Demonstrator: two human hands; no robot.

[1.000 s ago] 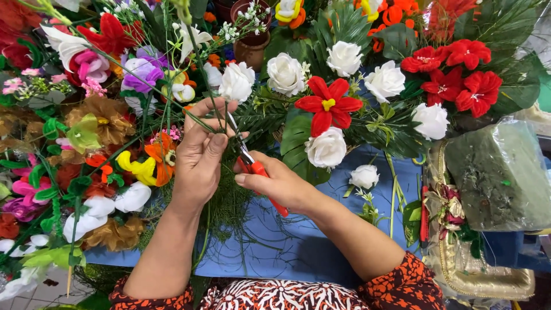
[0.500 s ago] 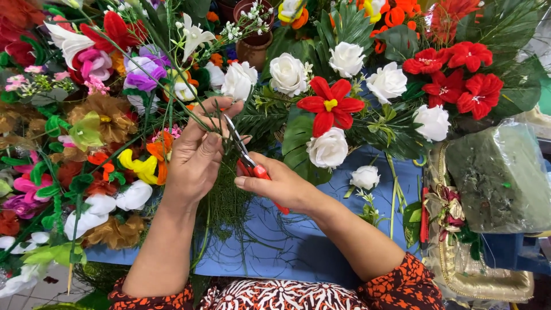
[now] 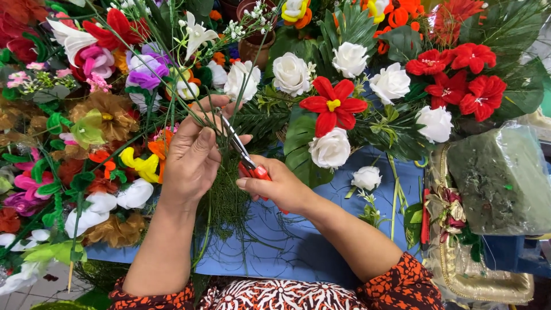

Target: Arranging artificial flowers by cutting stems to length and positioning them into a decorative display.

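My left hand (image 3: 195,152) grips a bundle of thin green stems (image 3: 224,195) that fan down over the blue table cover (image 3: 298,241). My right hand (image 3: 278,186) holds red-handled scissors (image 3: 244,155), whose blades reach up beside the fingertips of my left hand at the stems. Artificial flowers surround both hands: white roses (image 3: 291,73), a red flower with a yellow centre (image 3: 333,106) and a yellow one (image 3: 140,165).
Piles of coloured fabric flowers (image 3: 74,132) fill the left side. Red poinsettia-like blooms (image 3: 459,77) and broad green leaves lie at the upper right. A wrapped green foam block (image 3: 505,178) sits on a gold tray (image 3: 488,281) at right. A small white rose (image 3: 366,178) lies on the blue cover.
The scissors have moved up closer to my left fingertips at the stems. Both hands stay in about the same place.
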